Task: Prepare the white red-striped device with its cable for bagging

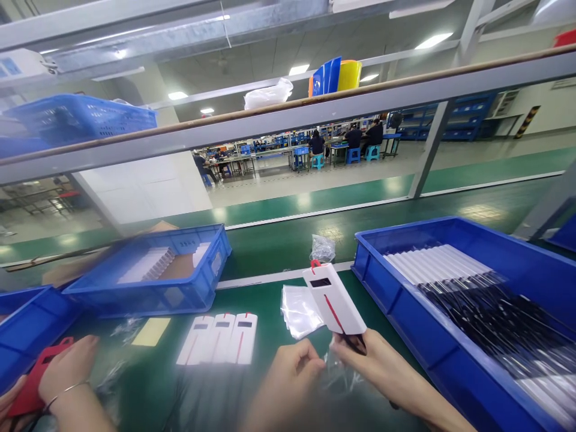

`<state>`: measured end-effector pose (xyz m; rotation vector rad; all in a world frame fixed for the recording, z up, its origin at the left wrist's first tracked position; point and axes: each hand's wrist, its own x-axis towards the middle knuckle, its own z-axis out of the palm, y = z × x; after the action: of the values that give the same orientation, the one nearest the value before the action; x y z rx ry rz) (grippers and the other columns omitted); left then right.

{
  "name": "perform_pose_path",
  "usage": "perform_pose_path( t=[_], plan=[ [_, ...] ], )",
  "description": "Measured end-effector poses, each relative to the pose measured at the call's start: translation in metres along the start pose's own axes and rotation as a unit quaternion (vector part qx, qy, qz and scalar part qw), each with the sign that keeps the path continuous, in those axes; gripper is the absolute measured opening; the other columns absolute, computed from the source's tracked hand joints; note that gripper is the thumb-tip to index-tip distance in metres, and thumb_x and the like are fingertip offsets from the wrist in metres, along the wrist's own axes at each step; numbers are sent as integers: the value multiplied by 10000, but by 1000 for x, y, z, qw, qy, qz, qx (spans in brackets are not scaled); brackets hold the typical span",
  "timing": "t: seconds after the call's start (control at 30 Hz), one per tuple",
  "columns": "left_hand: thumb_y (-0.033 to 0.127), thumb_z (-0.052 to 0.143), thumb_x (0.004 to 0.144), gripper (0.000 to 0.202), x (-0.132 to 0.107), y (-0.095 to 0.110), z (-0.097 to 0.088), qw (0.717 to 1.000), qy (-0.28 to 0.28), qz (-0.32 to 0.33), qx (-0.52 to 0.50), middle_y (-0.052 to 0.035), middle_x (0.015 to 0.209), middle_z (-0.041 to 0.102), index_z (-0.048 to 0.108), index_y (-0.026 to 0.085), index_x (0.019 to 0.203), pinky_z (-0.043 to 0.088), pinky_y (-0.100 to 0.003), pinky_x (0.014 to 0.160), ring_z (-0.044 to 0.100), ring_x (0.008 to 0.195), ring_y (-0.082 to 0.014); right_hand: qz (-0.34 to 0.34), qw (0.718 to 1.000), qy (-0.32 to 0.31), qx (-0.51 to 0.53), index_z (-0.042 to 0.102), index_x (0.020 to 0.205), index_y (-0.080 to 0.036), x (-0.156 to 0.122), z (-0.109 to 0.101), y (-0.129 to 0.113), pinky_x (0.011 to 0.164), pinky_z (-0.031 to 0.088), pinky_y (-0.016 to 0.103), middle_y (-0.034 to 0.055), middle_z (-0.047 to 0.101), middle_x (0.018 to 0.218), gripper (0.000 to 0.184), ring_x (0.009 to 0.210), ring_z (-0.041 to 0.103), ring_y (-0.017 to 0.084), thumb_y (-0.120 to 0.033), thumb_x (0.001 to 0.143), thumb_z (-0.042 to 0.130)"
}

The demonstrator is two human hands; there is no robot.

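Note:
My right hand [375, 363] grips the lower end of a white flat device [335, 300] with a black window and a thin red strap, holding it tilted above the green belt [270, 258]. My left hand [294, 369] is curled just left of it, its fingers pinched on crumpled clear plastic wrap [337, 378] between the two hands. A clear plastic bag [299, 310] lies flat on the belt behind my left hand. Three more white devices [220, 339] lie side by side to the left.
A large blue bin [373, 282] of long white and dark wrapped pieces stands at the right. Another blue bin [180, 294] with white parts sits at the back left. A co-worker's hand [67, 369] holds a red case at the bottom left. A yellow card [151, 331] and a small crumpled bag [322, 247] lie on the belt.

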<state>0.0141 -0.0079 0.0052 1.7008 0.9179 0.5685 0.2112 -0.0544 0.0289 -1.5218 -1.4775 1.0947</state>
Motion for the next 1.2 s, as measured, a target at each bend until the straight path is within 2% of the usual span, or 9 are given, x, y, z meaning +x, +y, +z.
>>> perform_pose_path(
  t=[0.17, 0.23, 0.33, 0.47, 0.73, 0.83, 0.93, 1.03, 1.2],
  plan=[
    [272, 613, 876, 99, -2, 11, -12, 998, 58, 1, 12, -8, 807, 647, 646, 180, 858, 379, -257, 710, 554, 787, -170, -10, 1000, 0, 3, 638, 815, -202, 1, 0, -1, 672, 437, 259, -17, 645, 725, 234, 723, 597, 194, -395, 932, 578],
    [244, 685, 818, 130, 0, 17, -13, 1000, 28, 0, 7, -26, 887, 703, 697, 189, 935, 405, -269, 784, 593, 884, -199, -13, 1000, -4, 3, 647, 834, -199, 0, 1, 1, 647, 423, 256, -20, 640, 727, 227, 710, 584, 185, -380, 944, 567],
    [276, 726, 792, 102, 6, 19, -11, 999, -30, -23, -29, -18, 798, 673, 707, 178, 813, 419, -275, 762, 577, 813, -189, -23, 1000, -13, 7, 641, 832, -199, -3, 1, 3, 667, 425, 253, -19, 642, 759, 210, 737, 574, 179, -358, 948, 566],
    [327, 778, 777, 206, 12, 10, -6, 990, -43, 1, -131, -48, 915, 679, 697, 166, 878, 435, -303, 852, 600, 917, -213, -27, 1000, -13, 9, 611, 826, -207, -6, -2, 3, 685, 423, 261, -24, 632, 753, 265, 742, 576, 177, -423, 971, 561],
    [467, 783, 818, 393, 21, 0, 3, 922, -193, 60, -329, -91, 941, 690, 662, 139, 997, 446, -361, 920, 645, 928, -220, -39, 997, -54, 40, 595, 800, -213, -13, -8, -10, 735, 428, 274, -25, 595, 789, 224, 804, 561, 184, -353, 972, 562],
    [440, 802, 810, 356, 24, -5, 6, 906, -234, 61, -347, -72, 908, 665, 650, 131, 898, 443, -315, 902, 626, 903, -181, -33, 996, -73, 31, 584, 816, -215, -15, -10, -14, 684, 415, 265, -36, 558, 771, 222, 756, 527, 167, -380, 964, 583],
    [411, 860, 737, 389, 23, -8, 6, 914, -203, 26, -351, -39, 819, 636, 581, 143, 774, 449, -247, 715, 585, 729, -130, -11, 997, -69, 41, 581, 872, -211, -15, -12, -10, 683, 426, 253, -41, 547, 805, 217, 769, 519, 161, -410, 931, 644],
    [461, 831, 751, 413, 19, -3, 4, 948, -111, 10, -298, 29, 687, 543, 539, 169, 770, 358, -210, 556, 469, 569, -88, -7, 994, -76, 78, 578, 908, -211, -14, -14, -5, 784, 461, 270, -20, 591, 920, 134, 905, 564, 200, -307, 894, 670],
    [405, 765, 824, 345, 10, 12, 6, 976, -57, 47, -205, 21, 716, 525, 519, 173, 755, 344, -217, 616, 475, 673, -114, 19, 992, -119, 46, 605, 913, -191, -11, -10, -14, 698, 455, 266, -21, 639, 871, 121, 839, 584, 203, -254, 838, 677]
  ],
)
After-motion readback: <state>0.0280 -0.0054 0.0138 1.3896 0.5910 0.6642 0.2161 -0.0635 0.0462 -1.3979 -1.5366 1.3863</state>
